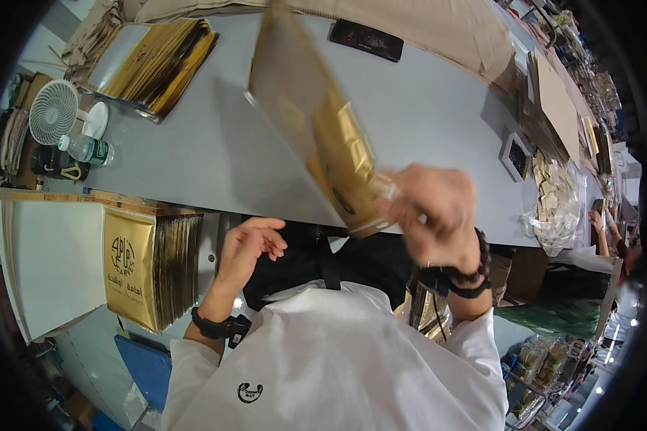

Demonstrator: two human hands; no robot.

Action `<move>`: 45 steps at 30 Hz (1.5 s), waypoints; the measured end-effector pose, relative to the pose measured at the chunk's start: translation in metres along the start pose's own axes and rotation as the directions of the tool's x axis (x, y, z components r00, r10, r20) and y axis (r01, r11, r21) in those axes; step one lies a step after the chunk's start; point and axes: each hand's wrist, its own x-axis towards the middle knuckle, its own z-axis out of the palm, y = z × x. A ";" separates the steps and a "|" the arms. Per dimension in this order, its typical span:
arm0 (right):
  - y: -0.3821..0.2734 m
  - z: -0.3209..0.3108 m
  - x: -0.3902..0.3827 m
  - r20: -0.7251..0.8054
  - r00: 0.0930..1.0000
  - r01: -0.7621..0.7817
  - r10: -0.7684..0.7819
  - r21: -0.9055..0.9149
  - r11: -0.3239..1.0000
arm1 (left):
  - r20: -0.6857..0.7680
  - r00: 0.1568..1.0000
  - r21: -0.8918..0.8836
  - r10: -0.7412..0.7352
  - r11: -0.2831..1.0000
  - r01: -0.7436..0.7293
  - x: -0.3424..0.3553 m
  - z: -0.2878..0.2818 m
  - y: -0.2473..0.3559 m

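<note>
My right hand (438, 215) is closed on one edge of a flat gold packaging bag (345, 154), which has a greyish see-through face. The bag tilts up over the grey table and is smeared by motion, so its print is hard to make out. My left hand (248, 248) hovers near the table's front edge with loosely bent fingers apart, holding nothing. To its left, an open white carton (54, 262) holds a tight row of upright gold bags (131, 266).
A fanned stack of gold bags (151, 65) lies at the far left of the table (208, 158). Beside it are a white fan (54, 111) and a plastic bottle (86, 149). A dark phone (366, 41) lies at the back. Cardboard sheets (553, 108) and a plastic-wrapped bundle (553, 201) are on the right.
</note>
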 end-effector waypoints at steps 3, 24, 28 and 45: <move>-0.020 0.020 0.002 0.232 0.924 0.291 -0.305 0.094 0.952 | -0.040 0.998 -0.466 0.051 0.883 -0.064 0.007 0.001 0.017; 0.096 0.093 -0.087 -0.103 0.939 -0.340 0.327 -0.159 0.927 | -0.943 -0.303 0.274 0.136 0.833 -0.481 -0.115 -0.165 -0.058; 0.094 0.093 -0.087 -0.095 0.931 -0.364 0.351 -0.195 0.911 | -0.993 0.078 -0.106 -0.087 0.949 -0.295 -0.143 -0.218 -0.059; 0.201 -0.011 0.015 -0.240 0.890 -0.442 0.387 -0.255 0.860 | -0.337 0.927 0.504 0.165 0.863 0.029 0.043 -0.010 0.048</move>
